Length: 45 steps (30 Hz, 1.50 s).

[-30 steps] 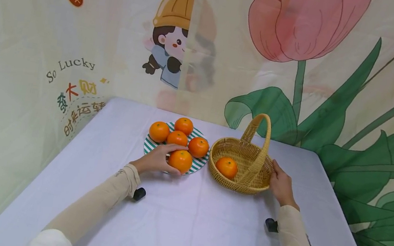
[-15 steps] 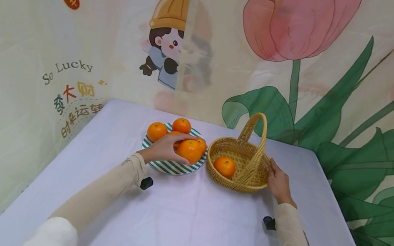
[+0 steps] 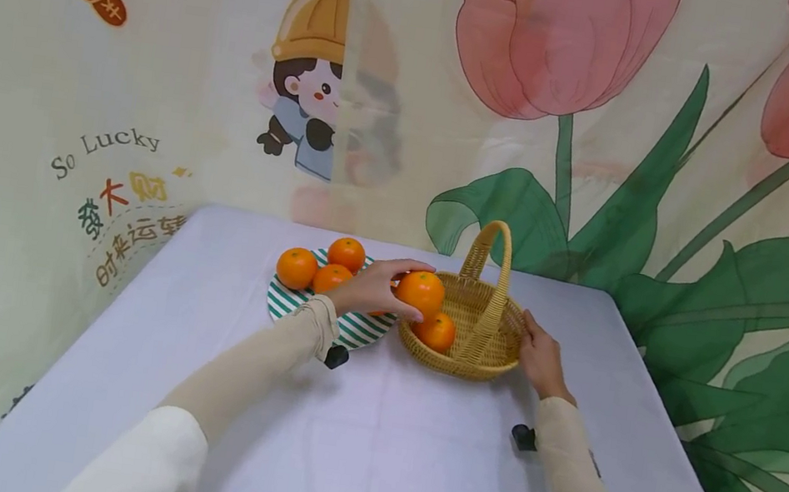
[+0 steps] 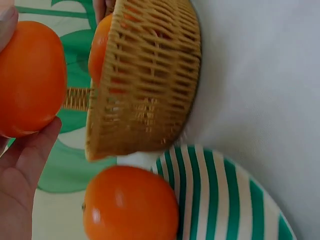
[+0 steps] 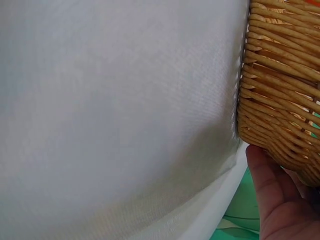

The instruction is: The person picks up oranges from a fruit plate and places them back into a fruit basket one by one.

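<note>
My left hand (image 3: 375, 287) holds an orange (image 3: 421, 293) between thumb and fingers, raised over the left rim of a wicker basket (image 3: 457, 364). In the left wrist view the held orange (image 4: 30, 80) hangs beside the basket's woven wall (image 4: 150, 85). Inside the basket lies another orange (image 3: 437, 334), partly behind the held one. My right hand (image 3: 542, 357) grips the basket's right side at the rim; the right wrist view has its fingers against the wicker (image 5: 280, 100). Several oranges (image 3: 296, 268) sit on a green-and-white striped plate (image 3: 366, 329), one mostly hidden by my left hand.
An arched handle (image 3: 496, 235) rises across the basket. White cloth (image 3: 367, 444) covers the table, and a printed curtain (image 3: 383, 219) hangs right behind it. Plate and basket stand close side by side. Black wrist devices (image 3: 337, 356) sit under both forearms.
My left hand has lifted the orange off the plate and carried it right to the basket's left edge. My right hand stays at the basket. The head view has turned slightly right.
</note>
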### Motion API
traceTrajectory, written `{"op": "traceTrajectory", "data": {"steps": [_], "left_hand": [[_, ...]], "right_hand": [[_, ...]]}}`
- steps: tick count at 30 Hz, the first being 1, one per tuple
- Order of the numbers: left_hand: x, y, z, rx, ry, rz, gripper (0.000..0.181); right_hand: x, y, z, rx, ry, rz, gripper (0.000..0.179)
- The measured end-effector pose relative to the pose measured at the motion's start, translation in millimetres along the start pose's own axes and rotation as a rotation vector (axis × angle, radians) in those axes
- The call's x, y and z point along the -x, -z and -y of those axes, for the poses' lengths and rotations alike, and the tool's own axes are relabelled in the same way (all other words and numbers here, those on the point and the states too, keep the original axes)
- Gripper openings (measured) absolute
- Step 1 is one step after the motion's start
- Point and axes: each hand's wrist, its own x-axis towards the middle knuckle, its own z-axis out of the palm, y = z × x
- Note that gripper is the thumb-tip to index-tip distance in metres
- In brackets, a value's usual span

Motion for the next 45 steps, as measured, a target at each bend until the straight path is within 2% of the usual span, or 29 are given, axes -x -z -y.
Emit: {"op": "traceTrajectory", "data": {"steps": [9, 20, 23, 29, 34, 38, 40, 45], "left_hand": [[-36.3, -31.4, -8.5, 0.056, 0.013, 0.032, 0.08], [-67.2, -65.1, -16.3, -0.029, 0.073, 0.066, 0.07], [-73.1, -72.8, -14.6, -0.032, 0.043, 0.073, 0.07], [-78.2, -86.5, -3.8, -0.087, -0.1, 0.092, 0.068], [-79.5, -94.7, 1.9, -0.124, -0.189, 0.09, 0.063], [-81.8, -98.5, -1.6, -0.154, -0.212, 0.104, 0.058], [-83.1, -99.9, -4.0, -0.17, -0.199, 0.123, 0.06], [-85.1, -103.4, -5.0, -0.212, -0.177, 0.166, 0.073]], "right_hand": [[-0.6, -9.4, 4.8, -0.028, -0.008, 0.006, 0.048], [-2.0, -9.7, 1.7, -0.055, -0.001, -0.012, 0.048], [-2.5, -8.6, 1.2, -0.065, -0.002, -0.018, 0.048], [-2.2, -8.6, 2.8, -0.084, -0.024, -0.014, 0.049], [-1.3, -9.3, 1.0, -0.056, -0.022, -0.03, 0.048], [-0.1, -5.0, 0.5, -0.06, -0.02, -0.034, 0.048], [0.4, -2.3, 0.9, -0.069, -0.025, -0.03, 0.048], [0.6, 0.0, 0.1, -0.071, -0.037, -0.028, 0.048]]}}
